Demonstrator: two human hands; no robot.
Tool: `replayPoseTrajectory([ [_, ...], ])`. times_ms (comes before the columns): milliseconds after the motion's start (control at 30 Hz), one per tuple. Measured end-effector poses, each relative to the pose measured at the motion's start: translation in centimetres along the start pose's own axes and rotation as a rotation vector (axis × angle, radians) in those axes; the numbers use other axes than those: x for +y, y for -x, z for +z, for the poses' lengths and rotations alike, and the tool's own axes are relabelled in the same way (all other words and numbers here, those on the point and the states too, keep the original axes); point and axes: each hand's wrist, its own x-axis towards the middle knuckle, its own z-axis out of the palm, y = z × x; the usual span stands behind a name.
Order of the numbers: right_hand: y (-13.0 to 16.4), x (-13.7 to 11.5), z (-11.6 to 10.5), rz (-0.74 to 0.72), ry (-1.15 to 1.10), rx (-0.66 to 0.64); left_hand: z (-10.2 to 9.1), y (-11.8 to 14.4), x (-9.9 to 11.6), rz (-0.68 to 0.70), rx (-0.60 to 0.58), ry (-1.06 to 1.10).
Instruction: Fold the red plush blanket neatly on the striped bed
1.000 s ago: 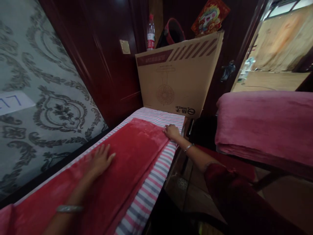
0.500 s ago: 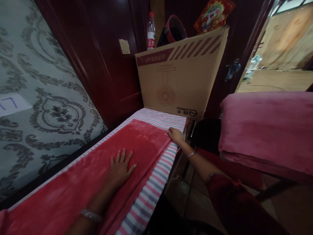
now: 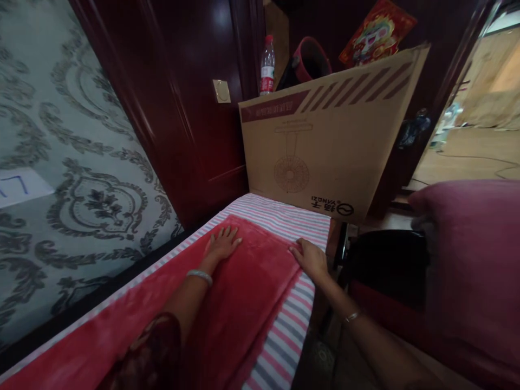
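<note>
A red plush blanket (image 3: 255, 281), folded into a long flat strip, lies on a striped cloth (image 3: 280, 211) of pink, grey and white. My left hand (image 3: 222, 244) rests flat on the blanket near its far left corner, fingers spread. At the far right corner my right hand (image 3: 311, 257) pinches the blanket's edge between thumb and fingers. Several layers show along the blanket's right side. Its near end runs out of view under my left arm.
A large cardboard box (image 3: 345, 146) stands behind the striped cloth, with a plastic bottle (image 3: 267, 67) by its top edge. A patterned wall (image 3: 93, 189) borders the left. On the right, a pink folded blanket (image 3: 475, 260) lies beside a black seat (image 3: 385, 260).
My left hand has slid forward along the blanket to its far left part. My right hand still grips the corner. The view has shifted, so things appear lower and further right.
</note>
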Motion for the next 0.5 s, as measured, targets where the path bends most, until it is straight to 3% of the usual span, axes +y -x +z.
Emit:
replayPoseTrajectory([
  [200, -0.2, 0.4, 0.5, -0.006, -0.016, 0.024, 0.5, -5.3, 0.0, -0.122, 0.131, 0.080],
  [500, -0.2, 0.5, 0.5, -0.007, -0.025, 0.042, 0.4, -7.7, -0.7, -0.262, 0.309, 0.346],
])
